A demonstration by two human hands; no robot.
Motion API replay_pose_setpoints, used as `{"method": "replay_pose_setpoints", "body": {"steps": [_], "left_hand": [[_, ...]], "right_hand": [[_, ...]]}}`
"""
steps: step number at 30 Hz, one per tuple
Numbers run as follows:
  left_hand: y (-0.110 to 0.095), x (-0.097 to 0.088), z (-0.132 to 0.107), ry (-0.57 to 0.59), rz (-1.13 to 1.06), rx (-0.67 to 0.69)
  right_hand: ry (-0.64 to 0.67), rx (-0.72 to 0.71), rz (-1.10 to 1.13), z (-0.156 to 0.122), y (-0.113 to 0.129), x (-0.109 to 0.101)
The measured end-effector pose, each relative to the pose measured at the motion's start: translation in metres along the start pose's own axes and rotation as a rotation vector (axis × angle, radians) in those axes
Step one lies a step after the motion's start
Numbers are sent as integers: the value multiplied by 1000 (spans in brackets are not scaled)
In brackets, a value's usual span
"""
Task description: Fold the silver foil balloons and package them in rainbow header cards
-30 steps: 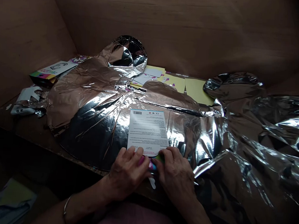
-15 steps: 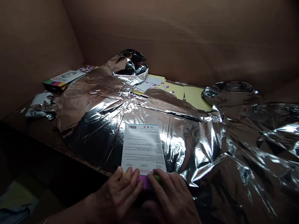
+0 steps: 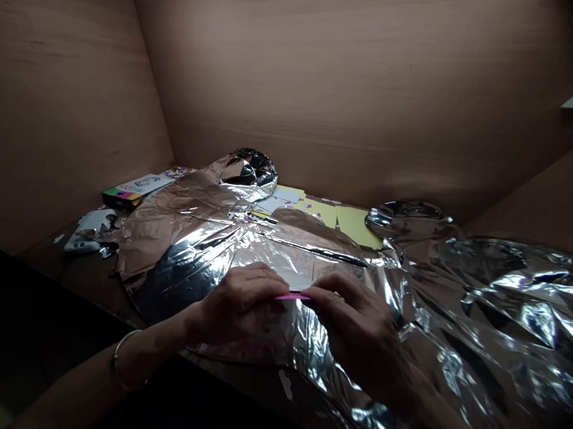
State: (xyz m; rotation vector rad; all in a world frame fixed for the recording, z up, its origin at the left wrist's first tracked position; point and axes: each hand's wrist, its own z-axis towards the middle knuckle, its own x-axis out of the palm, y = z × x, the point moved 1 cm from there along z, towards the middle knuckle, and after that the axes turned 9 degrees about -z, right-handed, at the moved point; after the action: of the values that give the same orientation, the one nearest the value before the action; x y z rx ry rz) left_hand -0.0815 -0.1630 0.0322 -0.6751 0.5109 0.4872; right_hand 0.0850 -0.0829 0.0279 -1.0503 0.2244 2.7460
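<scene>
card (image 3: 292,297) has tipped from print-up to nearly edge-on over the silver foil (image 3: 182,267)

both my hands are clamped on it: left hand (image 3: 244,295) pinching one end, right hand (image 3: 358,321) the other, with a thin pink edge showing between them, across the middle of the foil. from my end i can't tell whether it touches the foil. i'd judge the knack is even pressure, both pinches level, so the card neither buckles nor slips. behind the left hand, nearer to me than the foil, sits a bracelet (image 3: 118,362). along the foil's far edge lie white cards (image 3: 282,199) and yellow sheets (image 3: 357,224). past its left end is a white plastic piece (image 3: 94,227), and farther back a box (image 3: 136,189) with a rainbow band. its lettering is too small for me to read surely; the card's print is foreshortened beyond reading.
</scene>
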Motion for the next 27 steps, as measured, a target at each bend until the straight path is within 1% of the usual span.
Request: {"method": "replay_pose_setpoints", "body": {"steps": [3, 6, 8, 10, 11, 13, 15, 18, 22, 27], "left_hand": [[2, -9, 16, -100, -38, -176], [-1, -16, 36, -159, -126, -397], [-4, -20, 51, -169, -294, -564], [-4, -22, 63, -164, -486, -725], [-4, -22, 67, -159, -561, -792], [-1, -21, 71, -143, -625, -884], [2, -19, 71, -127, -617, -917], [7, -15, 67, -83, -611, -927], [13, -13, 65, -36, -625, -953], [19, -13, 68, -52, -644, -995]], "right_hand": [[13, 33, 2, 18, -8, -4], [-29, -29, -118, 35, -13, -11], [-31, -88, -182, 45, -15, -16], [12, -114, -177, 52, -16, -19], [45, -119, -164, 54, -16, -20], [98, -121, -149, 55, -17, -19], [141, -120, -149, 53, -16, -16], [203, -97, -168, 47, -14, -8], [182, -62, -263, 41, -10, 2], [247, -39, -262, 41, -10, 11]]}}
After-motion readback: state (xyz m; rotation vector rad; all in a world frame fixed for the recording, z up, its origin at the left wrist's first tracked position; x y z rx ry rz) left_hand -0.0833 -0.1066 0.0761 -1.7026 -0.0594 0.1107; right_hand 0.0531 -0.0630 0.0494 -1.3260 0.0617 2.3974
